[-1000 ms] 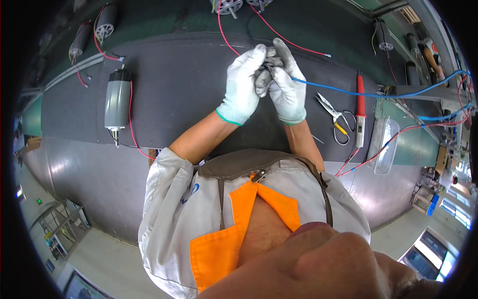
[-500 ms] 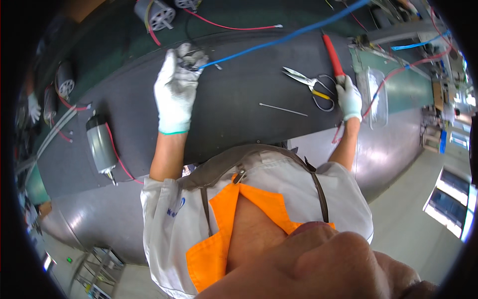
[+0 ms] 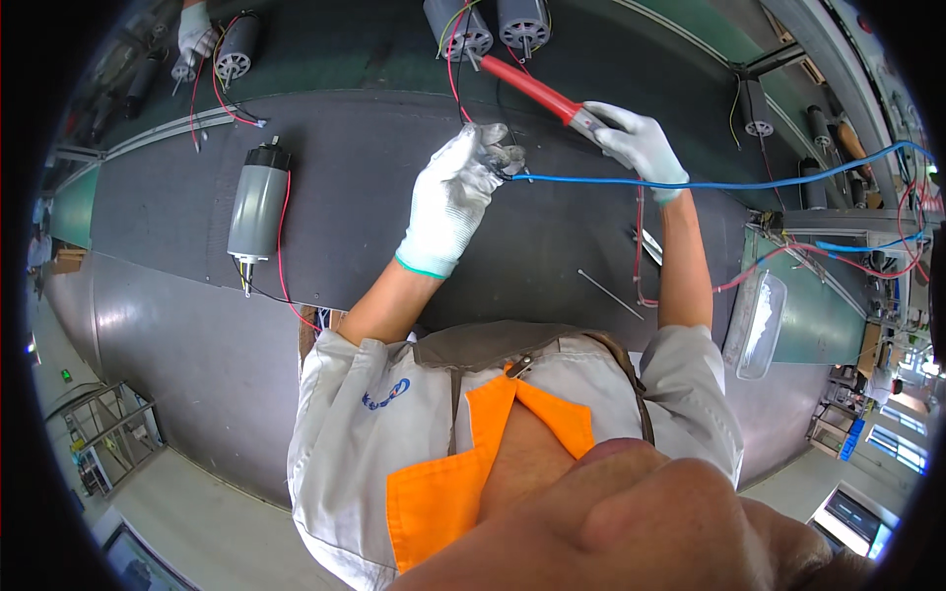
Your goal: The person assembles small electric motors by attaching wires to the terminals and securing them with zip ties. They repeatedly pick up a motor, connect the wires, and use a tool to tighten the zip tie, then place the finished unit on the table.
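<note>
Dk bench mat [image 3: 552,256]. Far L: co-worker's gloved hand [image 3: 197,34]. L: gray motor [image 3: 258,212], red lead [image 3: 283,222] alongside. Ctr: L hand [image 3: 455,182], gloved, fingers curled narrow, holding blue cable [image 3: 611,181] by end. R of ctr: red tool [image 3: 532,89], red end aimed up-L nr upper motors [image 3: 522,18]; R hand [image 3: 641,148], gloved, fingers closed round pale section. Far R: clear tray [image 3: 774,340].

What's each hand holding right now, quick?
Left hand: closed, holding the blue wire.
Right hand: closed, holding the red tool.
</note>
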The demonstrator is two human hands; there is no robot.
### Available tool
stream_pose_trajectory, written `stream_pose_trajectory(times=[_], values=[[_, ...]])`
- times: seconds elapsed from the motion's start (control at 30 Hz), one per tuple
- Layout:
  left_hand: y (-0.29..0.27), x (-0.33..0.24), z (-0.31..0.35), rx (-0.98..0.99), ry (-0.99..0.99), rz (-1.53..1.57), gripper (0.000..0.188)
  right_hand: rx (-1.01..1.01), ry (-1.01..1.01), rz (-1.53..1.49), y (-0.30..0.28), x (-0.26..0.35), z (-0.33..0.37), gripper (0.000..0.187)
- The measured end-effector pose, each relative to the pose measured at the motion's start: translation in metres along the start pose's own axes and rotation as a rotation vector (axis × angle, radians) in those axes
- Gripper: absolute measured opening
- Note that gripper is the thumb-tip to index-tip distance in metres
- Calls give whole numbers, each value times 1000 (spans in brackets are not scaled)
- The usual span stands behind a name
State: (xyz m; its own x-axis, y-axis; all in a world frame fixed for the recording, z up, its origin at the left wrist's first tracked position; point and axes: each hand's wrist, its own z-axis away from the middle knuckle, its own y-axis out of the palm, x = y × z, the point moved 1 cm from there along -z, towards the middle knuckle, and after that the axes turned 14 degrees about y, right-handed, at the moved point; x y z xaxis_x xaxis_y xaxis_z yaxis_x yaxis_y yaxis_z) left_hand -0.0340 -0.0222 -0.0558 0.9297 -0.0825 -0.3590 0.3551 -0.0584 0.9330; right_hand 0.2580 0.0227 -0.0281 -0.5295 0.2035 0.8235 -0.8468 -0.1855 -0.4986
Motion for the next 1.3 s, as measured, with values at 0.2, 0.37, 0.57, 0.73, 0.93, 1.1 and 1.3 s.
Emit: stream_pose_trajectory(times=[0.2, 0.37, 0.57, 0.73, 0.93, 1.1, 1.3], values=[[-21, 14, -14, 56, -108, 82, 34, -182, 19, 364, 11, -2, -29, 36], [-12, 14, -9, 59, -97, -119, 40, -545, -89, 385, -10, -15, 68, 40], [0, 27, -18, 33, -233, -152, 38, -783, 415, 729, -47, -83, 179, 57], [-27, 37, -35, 93, -282, -168, 47, -183, -89, -197, 32, 12, 150, 67], [-32, -49, -47, -39, 274, -770, 35, 218, -447, -873, 69, 58, 117, 40], [-56, -156, -33, -160, 1189, -2339, 29, -234, 438, -129, 34, -5, 76, 39], [-11, -62, -61, 867, 1007, -2149, 31, -526, -146, 413, 90, 61, -70, 75]])
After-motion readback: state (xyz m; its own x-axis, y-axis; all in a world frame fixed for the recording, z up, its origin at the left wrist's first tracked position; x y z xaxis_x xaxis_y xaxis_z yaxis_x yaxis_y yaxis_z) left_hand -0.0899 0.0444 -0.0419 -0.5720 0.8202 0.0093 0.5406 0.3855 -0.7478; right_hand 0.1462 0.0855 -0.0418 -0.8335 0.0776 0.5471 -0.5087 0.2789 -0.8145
